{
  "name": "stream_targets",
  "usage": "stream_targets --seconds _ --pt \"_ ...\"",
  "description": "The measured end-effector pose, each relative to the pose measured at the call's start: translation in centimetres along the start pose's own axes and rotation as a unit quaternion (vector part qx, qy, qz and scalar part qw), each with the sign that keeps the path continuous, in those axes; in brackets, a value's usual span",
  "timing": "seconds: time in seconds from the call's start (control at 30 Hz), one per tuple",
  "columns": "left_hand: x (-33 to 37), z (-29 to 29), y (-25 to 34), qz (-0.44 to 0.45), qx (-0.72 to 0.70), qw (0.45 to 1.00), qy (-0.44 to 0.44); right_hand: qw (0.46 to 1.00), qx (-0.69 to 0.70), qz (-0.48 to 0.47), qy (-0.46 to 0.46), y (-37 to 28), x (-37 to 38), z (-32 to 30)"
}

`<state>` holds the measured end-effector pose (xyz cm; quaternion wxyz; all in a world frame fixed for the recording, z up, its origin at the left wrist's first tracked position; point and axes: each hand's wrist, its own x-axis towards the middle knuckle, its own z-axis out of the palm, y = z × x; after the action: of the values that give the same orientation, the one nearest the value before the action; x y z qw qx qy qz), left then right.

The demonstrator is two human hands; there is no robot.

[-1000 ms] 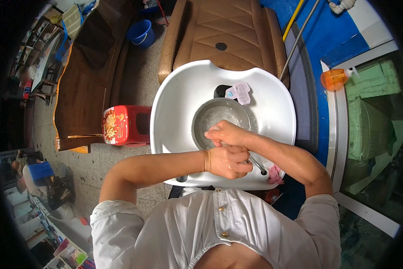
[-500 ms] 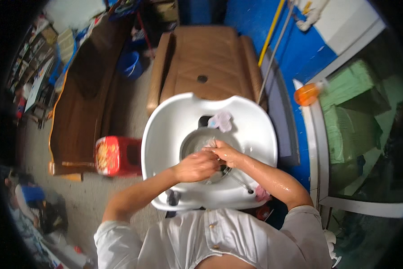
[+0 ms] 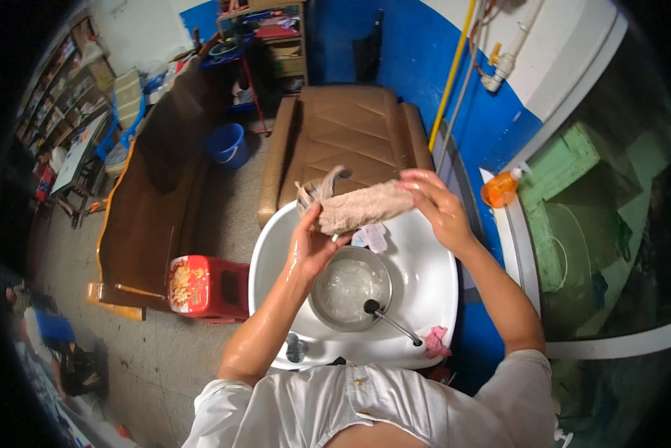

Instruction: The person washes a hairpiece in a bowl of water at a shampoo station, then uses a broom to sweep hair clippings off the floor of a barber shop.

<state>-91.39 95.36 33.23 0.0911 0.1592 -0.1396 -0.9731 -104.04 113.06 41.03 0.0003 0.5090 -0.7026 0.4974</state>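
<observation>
A fuzzy beige towel, bunched into a long strip, is stretched out above the far rim of a white shampoo basin. My left hand is closed round its left end, where a loose greyish flap hangs over the fingers. At the towel's right end my right hand grips with thumb and fingers. Both forearms look wet. Beneath my hands, a round metal bowl with water stands in the basin. The black head of a spray hose lies over its rim. A pale pink-and-white item rests behind the bowl.
A brown padded reclining chair stands beyond the basin. At the left are a red stool, a dark wooden bench and a blue bucket. An orange pump bottle sits on the right ledge; a pink cloth lies on the near rim.
My hands were together low over the bowl. They have risen, moved away from me and spread apart, with the towel now stretched between them. The view has shifted too.
</observation>
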Motion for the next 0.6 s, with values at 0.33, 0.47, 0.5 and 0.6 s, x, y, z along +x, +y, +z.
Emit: stream_targets --seconds 0.33,0.47,0.5,0.6 --pt "-0.3 1.9 -0.9 -0.058 -0.072 0.992 -0.085 0.974 0.075 0.147 -0.153 1.5 1.0 3.7" --pt "-1.0 2.0 -0.4 -0.075 -0.077 0.991 -0.084 0.959 0.135 0.187 -0.164 1.5 1.2 5.6" --pt "-1.1 2.1 -0.1 -0.056 -0.065 0.993 -0.087 0.960 0.128 0.193 -0.155 2.4 1.3 5.2" --pt "-1.3 1.2 1.2 -0.033 -0.053 0.995 -0.080 0.977 0.020 0.166 -0.134 3.4 2.0 2.7"
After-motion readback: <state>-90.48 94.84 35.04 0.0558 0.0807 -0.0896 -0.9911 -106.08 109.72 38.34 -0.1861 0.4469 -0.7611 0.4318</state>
